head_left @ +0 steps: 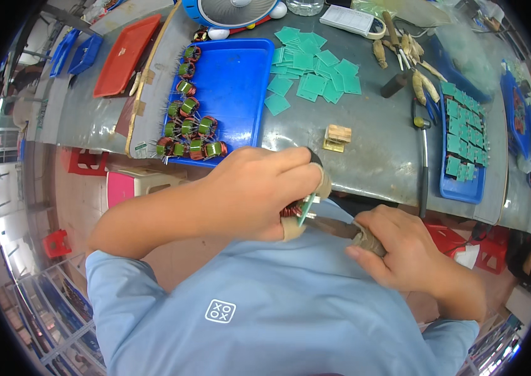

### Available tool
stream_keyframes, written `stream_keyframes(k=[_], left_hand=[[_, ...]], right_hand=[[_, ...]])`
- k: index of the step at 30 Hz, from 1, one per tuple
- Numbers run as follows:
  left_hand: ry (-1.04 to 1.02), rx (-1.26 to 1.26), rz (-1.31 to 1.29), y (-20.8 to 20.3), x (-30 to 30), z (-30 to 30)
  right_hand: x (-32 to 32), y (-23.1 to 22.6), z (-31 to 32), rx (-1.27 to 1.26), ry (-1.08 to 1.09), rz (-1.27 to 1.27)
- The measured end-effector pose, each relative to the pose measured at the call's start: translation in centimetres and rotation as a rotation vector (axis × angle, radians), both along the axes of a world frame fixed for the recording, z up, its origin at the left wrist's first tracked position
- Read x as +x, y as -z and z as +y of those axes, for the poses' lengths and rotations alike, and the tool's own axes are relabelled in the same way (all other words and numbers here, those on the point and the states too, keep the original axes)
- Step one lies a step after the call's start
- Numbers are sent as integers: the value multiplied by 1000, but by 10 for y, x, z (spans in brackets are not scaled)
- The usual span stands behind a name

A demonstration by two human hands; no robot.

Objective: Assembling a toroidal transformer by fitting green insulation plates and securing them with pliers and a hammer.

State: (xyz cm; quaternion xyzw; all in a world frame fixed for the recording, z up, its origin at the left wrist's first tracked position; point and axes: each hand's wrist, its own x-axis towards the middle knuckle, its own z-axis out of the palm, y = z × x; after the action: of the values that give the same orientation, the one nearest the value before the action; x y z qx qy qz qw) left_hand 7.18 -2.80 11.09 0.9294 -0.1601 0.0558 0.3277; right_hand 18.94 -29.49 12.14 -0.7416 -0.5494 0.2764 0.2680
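Observation:
My left hand [259, 188] is closed around a toroidal coil [291, 209] with reddish copper windings. A thin green board [307, 209] sits against the coil's end, with short metal leads sticking out past it. Tan tape wraps my left fingertips. Lower right, my right hand [400, 244] is closed on a tool's tan wrapped handle [369, 240]. A blurred, darker part of that tool points toward the coil; its working end is too unclear to name. Both hands are in front of my body, just off the bench's near edge.
Coils [188, 127] line the left side of a blue tray [234, 81]. Loose green boards [306, 62] are piled behind a small wooden block [337, 136]. On the right are wrapped-handle tools [425, 86], a hammer [424, 156] and a blue tray [463, 191] of boarded parts.

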Motion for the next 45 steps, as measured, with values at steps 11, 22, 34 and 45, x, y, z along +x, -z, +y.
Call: stream_keyframes(k=[11, 22, 34, 45], left_hand=[[-19, -83, -48, 11, 6, 0], [34, 6, -83, 1, -10, -7], [-35, -82, 63, 8, -3, 0], [36, -41, -47, 13, -11, -1]], right_hand=[[6, 3, 5, 16, 60, 119], [-2, -4, -12, 61, 5, -9], [5, 4, 4, 45, 85, 29], [7, -4, -1, 12, -10, 49]])
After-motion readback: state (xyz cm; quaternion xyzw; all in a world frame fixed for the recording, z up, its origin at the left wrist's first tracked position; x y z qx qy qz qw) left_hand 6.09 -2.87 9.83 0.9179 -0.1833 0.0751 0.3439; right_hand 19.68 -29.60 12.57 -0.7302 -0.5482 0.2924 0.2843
